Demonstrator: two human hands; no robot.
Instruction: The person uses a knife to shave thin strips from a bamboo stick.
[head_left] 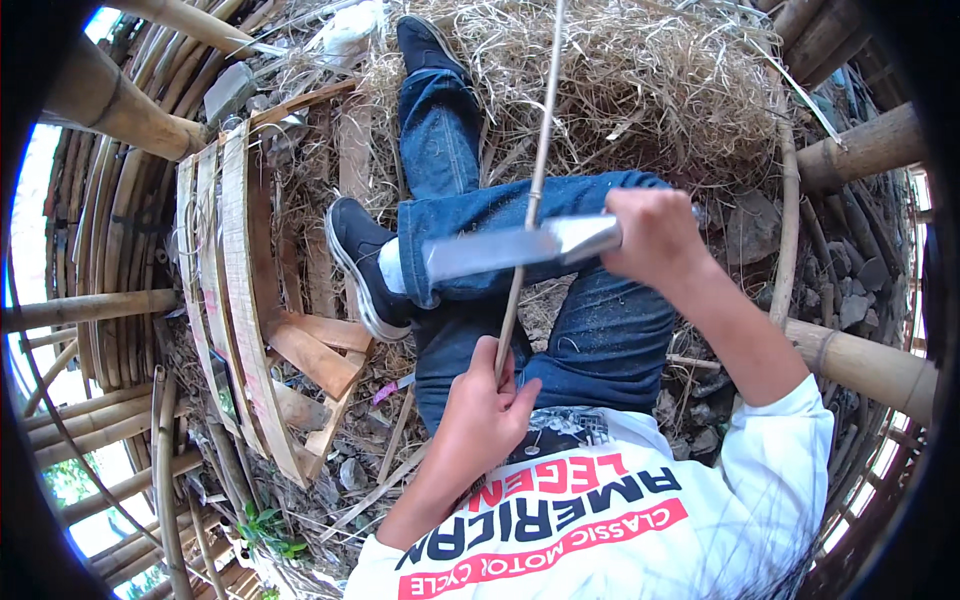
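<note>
My left hand (487, 405) is closed round the lower end of a thin bamboo stick (546, 125), which slants up and away across my raised leg. In my right hand (655, 238) is a broad-bladed knife (490, 252), gripped with the fingers wrapped round its handle. The blade crosses over the stick just above my lap and is a little smeared by motion; I cannot tell whether it touches. One leg in blue jeans (460, 232) lies crossed over the other, under the stick. Pale specks are scattered over the denim.
A wooden slatted crate (235, 290) stands to my left, with loose wood pieces (315, 355) beside it. Dry straw (650, 90) is heaped ahead. Thick bamboo poles (870, 365) run in from the right and left. Stones (752, 228) lie to the right.
</note>
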